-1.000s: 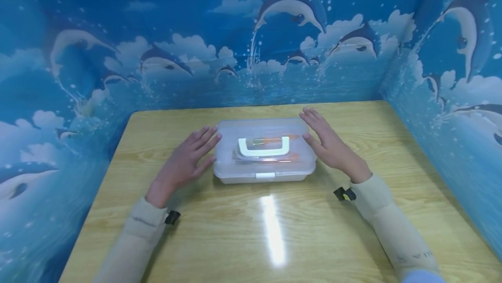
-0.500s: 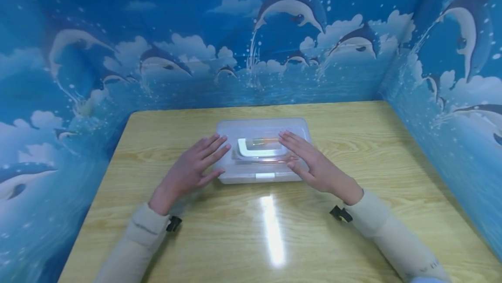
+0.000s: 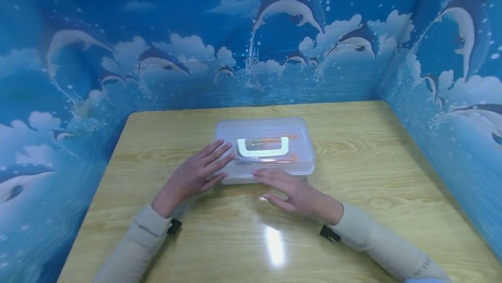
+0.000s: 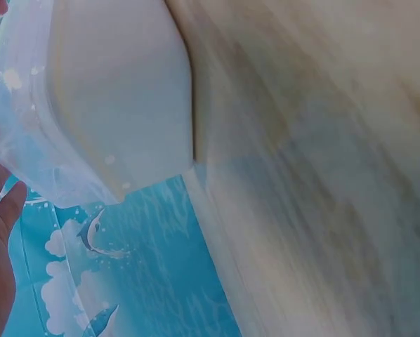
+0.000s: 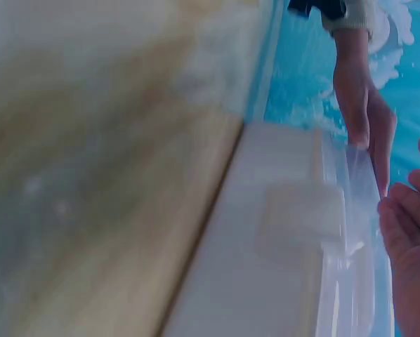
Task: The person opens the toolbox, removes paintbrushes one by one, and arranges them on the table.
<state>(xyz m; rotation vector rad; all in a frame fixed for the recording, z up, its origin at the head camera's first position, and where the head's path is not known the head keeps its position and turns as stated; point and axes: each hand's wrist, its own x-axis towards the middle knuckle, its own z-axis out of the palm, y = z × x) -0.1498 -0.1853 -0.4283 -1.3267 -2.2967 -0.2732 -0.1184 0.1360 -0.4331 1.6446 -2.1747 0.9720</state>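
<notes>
A translucent plastic storage box [image 3: 266, 126] with a white carry handle [image 3: 263, 152] on its lid stands on the table. Through the lid shows a paintbrush [image 3: 270, 141] with an orange handle. My left hand [image 3: 196, 170], fingers straight and spread, lies over the lid's front left corner. Across the front edge reaches my right hand [image 3: 298, 192], its fingers extended at the rim and hiding the front latch in the head view. The right wrist view shows that white latch [image 5: 305, 210] beside the right fingers. Neither hand grips anything.
The wood-grain table [image 3: 353, 143] is bordered at the back and sides by blue dolphin-print sheeting [image 3: 196, 82]. Light reflects off the tabletop in front of the box. Each sleeve cuff has a small black device [image 3: 330, 233] near it.
My right hand has come from the box's right side, across the lid, to the front edge near the latch. My left hand has shifted slightly right over the lid's corner. The box stays put.
</notes>
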